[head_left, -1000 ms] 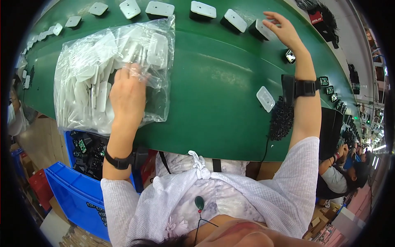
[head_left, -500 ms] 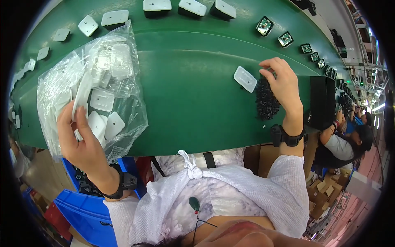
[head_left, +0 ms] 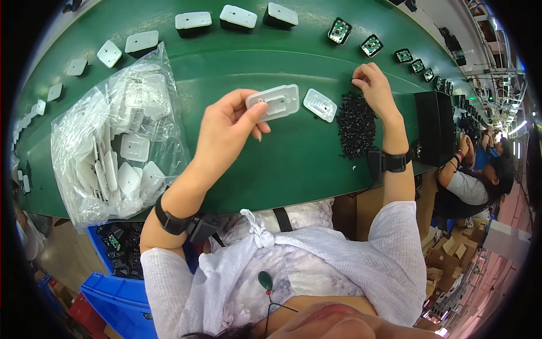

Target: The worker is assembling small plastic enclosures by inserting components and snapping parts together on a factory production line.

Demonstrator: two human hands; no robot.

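Observation:
My left hand [head_left: 223, 124] is closed on the end of a white plastic cover [head_left: 279, 103], held above the bench with its recessed inner side showing. A second white plastic cover [head_left: 320, 105] lies on the green bench to its right. My right hand [head_left: 376, 93] is raised over the far end of a heap of small black parts [head_left: 357, 127], thumb and forefinger pinched together. Whatever is between those fingertips is too small to make out. At the left, an open clear plastic bag [head_left: 176, 113] holds many more white covers [head_left: 134, 148].
Along the far side of the green bench [head_left: 254, 169] stand black housings with white covers [head_left: 238, 18] and open housings with circuit boards [head_left: 371, 45]. A black box [head_left: 433, 127] stands at right. Below left are blue bins [head_left: 116, 296]. Another person [head_left: 474, 181] sits at right.
My left hand has moved right from the bag, bringing a white cover out over the bench. My right hand stays by the heap, its fingers now pinched. The row of housings appears shifted left.

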